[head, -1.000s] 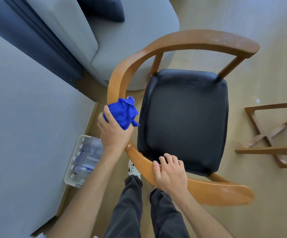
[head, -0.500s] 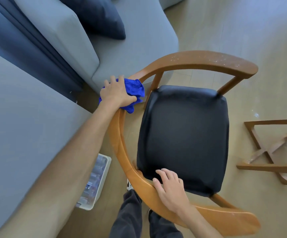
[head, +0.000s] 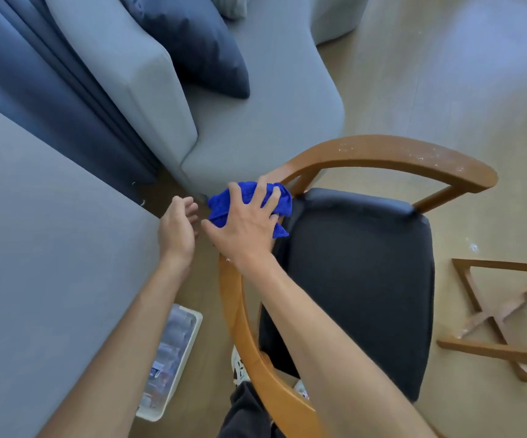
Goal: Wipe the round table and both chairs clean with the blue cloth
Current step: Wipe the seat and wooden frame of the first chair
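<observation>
A wooden chair [head: 382, 153] with a curved backrest rail and a black seat cushion [head: 360, 279] stands below me. White specks dot the far part of the rail. The bunched blue cloth [head: 249, 200] lies on the rail's left bend, pressed under my right hand [head: 243, 226], whose fingers spread over it. My left hand [head: 177, 229] hovers just left of the cloth, fingers loosely curled, holding nothing. The round table's top is out of view; only a wooden base frame [head: 502, 314] shows at the right.
A grey sofa [head: 256, 121] with a dark blue cushion [head: 199, 49] sits close behind the chair. A grey surface [head: 44, 263] fills the left. A white tray of water bottles [head: 170, 358] rests on the floor beside my legs.
The cloth has passed from my left hand to my right hand, which left the near rail and reached across. My left hand let go and drew back to the left.
</observation>
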A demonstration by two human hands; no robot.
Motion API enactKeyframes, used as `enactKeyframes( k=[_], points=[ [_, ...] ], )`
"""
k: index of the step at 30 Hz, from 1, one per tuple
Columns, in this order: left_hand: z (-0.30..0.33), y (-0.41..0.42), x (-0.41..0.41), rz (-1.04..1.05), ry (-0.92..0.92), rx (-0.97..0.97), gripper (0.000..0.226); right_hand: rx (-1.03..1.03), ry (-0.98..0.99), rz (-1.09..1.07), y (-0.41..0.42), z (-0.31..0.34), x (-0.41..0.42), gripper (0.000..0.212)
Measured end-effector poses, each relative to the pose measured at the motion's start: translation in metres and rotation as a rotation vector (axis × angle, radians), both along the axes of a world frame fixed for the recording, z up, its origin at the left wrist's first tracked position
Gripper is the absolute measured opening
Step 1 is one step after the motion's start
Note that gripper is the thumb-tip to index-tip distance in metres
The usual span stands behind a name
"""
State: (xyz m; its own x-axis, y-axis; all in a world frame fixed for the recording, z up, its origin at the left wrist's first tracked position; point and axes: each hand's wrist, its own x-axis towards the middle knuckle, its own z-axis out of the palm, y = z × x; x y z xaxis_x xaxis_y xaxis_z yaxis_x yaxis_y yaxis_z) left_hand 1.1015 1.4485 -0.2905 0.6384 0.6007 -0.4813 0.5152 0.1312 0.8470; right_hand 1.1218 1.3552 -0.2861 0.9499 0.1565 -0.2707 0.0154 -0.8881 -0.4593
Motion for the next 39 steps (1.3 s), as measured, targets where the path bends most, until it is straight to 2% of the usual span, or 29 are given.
enactKeyframes(
  k=[2, 4, 7, 10, 13, 14, 16, 17, 19, 22, 27, 31, 35, 39],
  points=[
    [-0.006, 0.0, 0.005, -0.07, -0.003, 0.053, 0.029, 0.049, -0.07, 0.041, -0.006, -0.008, 0.011, 0.061],
    [-0.011, -0.006, 0.013, -0.207, 0.003, 0.194, 0.033, 0.201, -0.097, 0.095, -0.019, -0.01, 0.03, 0.054],
    [-0.015, -0.021, 0.028, -0.32, -0.01, 0.412, 0.037, 0.363, 0.016, 0.214, -0.054, -0.01, 0.073, 0.057],
    [-0.016, -0.034, 0.047, -0.404, -0.083, 0.525, 0.036, 0.274, 0.115, 0.214, -0.08, -0.013, 0.113, 0.064],
    [-0.019, -0.049, 0.065, -0.571, -0.085, 0.556, 0.042, -0.02, 0.09, 0.183, -0.086, -0.02, 0.142, 0.057],
    [-0.02, -0.055, 0.069, -0.611, -0.063, 0.564, 0.045, -0.063, 0.122, 0.163, -0.086, -0.023, 0.149, 0.055],
    [-0.025, -0.066, 0.074, -0.638, -0.005, 0.623, 0.051, -0.042, 0.189, 0.117, -0.083, -0.028, 0.157, 0.051],
    [-0.027, -0.069, 0.074, -0.63, 0.021, 0.667, 0.054, -0.039, 0.18, 0.107, -0.082, -0.034, 0.157, 0.058],
    [-0.03, -0.074, 0.075, -0.617, 0.077, 0.756, 0.06, -0.09, 0.031, 0.123, -0.081, -0.046, 0.15, 0.073],
    [-0.035, -0.076, 0.076, -0.665, 0.2, 0.919, 0.066, -0.064, -0.198, 0.137, -0.092, -0.059, 0.15, 0.064],
    [-0.049, -0.088, 0.111, -0.837, 0.357, 1.022, 0.065, -0.094, -0.354, 0.118, -0.166, -0.066, 0.186, 0.054],
    [-0.058, -0.107, 0.139, -0.99, 0.367, 1.076, 0.062, -0.153, -0.389, -0.012, -0.267, -0.063, 0.201, 0.053],
    [-0.062, -0.11, 0.14, -1.09, 0.347, 1.169, 0.057, -0.188, -0.384, -0.306, -0.378, -0.055, 0.191, 0.052],
    [-0.064, -0.108, 0.138, -1.1, 0.319, 1.184, 0.057, -0.116, -0.374, -0.593, -0.411, -0.056, 0.177, 0.053]
  ],
)
